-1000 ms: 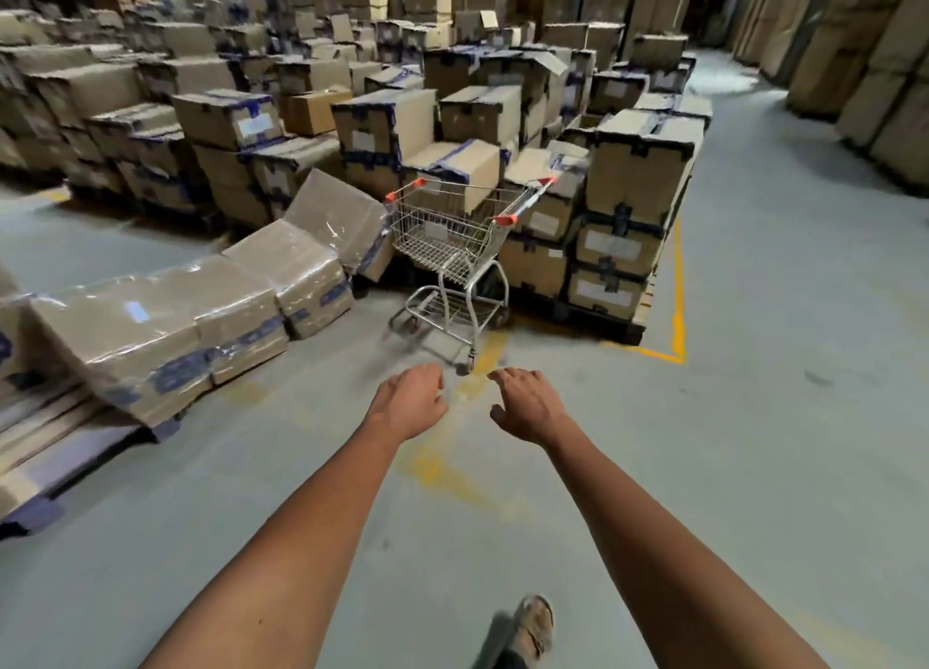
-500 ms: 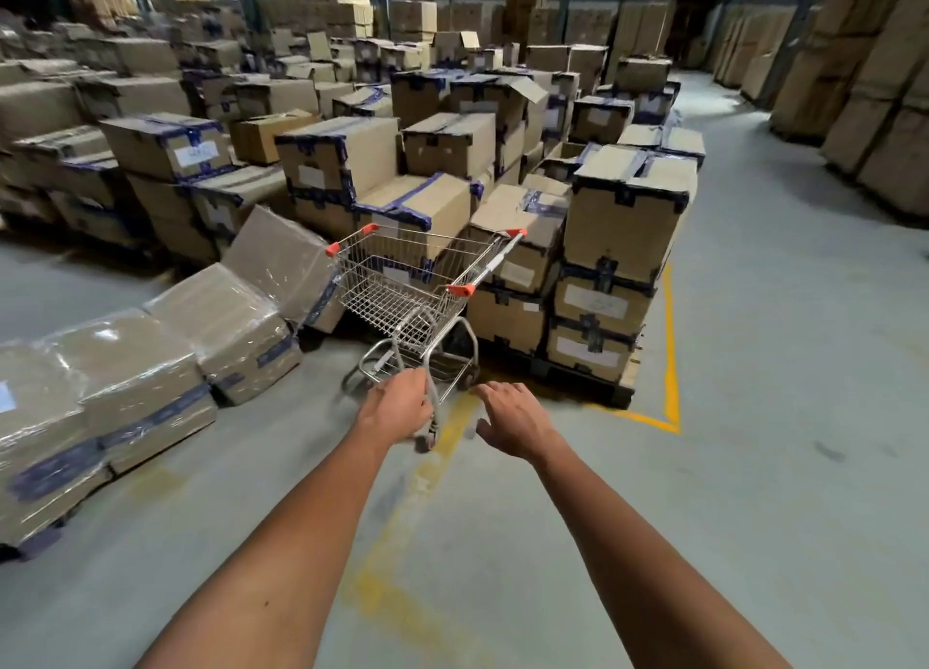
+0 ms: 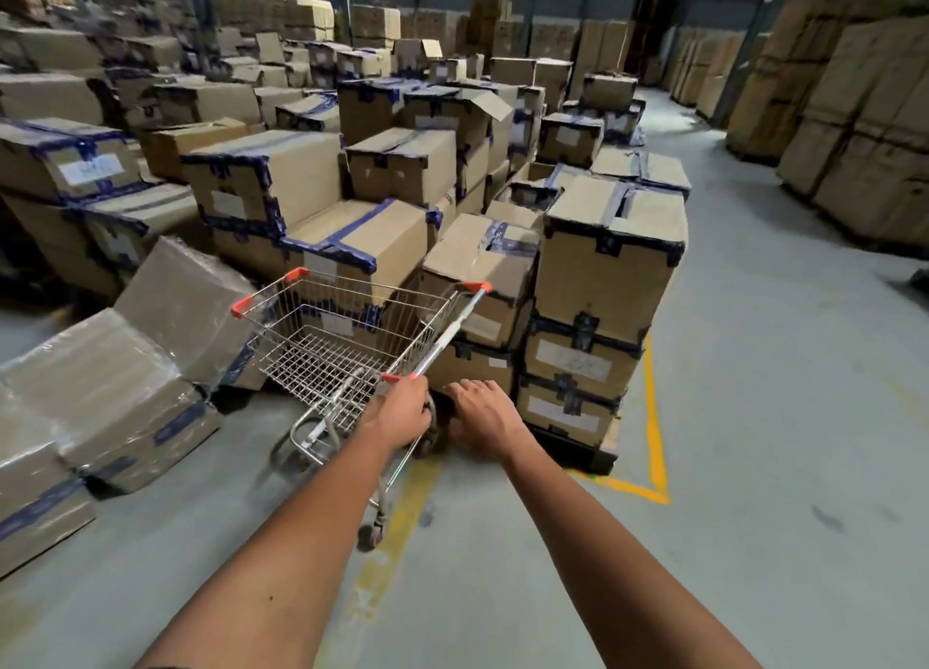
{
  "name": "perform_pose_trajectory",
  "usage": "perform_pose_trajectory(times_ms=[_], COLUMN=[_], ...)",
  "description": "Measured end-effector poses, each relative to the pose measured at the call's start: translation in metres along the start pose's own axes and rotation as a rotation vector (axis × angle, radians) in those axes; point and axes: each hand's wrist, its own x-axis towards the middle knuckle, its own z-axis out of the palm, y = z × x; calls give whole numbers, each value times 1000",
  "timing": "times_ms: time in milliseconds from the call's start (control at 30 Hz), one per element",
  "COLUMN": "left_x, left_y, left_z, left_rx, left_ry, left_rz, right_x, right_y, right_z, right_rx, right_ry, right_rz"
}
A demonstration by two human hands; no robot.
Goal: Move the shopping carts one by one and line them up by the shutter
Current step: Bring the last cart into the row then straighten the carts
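Note:
A wire shopping cart (image 3: 347, 346) with orange corner caps stands on the concrete floor, its nose in a gap between stacked cartons. Its handle bar (image 3: 442, 336) runs along the right side, from the far right corner toward me. My left hand (image 3: 402, 412) sits at the near end of that bar, just under the orange cap, fingers curled round the frame. My right hand (image 3: 485, 417) hovers palm down just right of the cart, fingers relaxed, touching nothing. No shutter shows.
Taped cardboard cartons on a pallet (image 3: 603, 276) rise right of the cart. Plastic-wrapped cartons (image 3: 125, 366) lean on its left. A yellow floor line (image 3: 653, 417) edges the pallet. Open concrete aisle (image 3: 754, 467) lies to the right, with tall carton stacks (image 3: 864, 130) beyond.
I have walked up to the cart. Both arms reached forward, and my left hand, free before, now has the near end of the handle.

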Motion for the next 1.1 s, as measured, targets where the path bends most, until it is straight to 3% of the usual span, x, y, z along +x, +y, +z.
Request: perform_pose_trajectory(times_ms=[300, 500, 833, 1100], left_x=[145, 216, 293, 309], left_y=[-26, -43, -25, -14], left_z=[0, 37, 113, 115], left_rx=[-14, 8, -229, -275], left_ry=[-93, -118, -261, -304], left_rz=[-52, -179, -612, -924], right_x=[155, 252, 401, 454], right_y=[113, 170, 229, 247], right_z=[4, 25, 95, 118], right_rx=[116, 101, -129, -211], right_ry=[94, 16, -322, -482], right_rz=[70, -96, -585, -649])
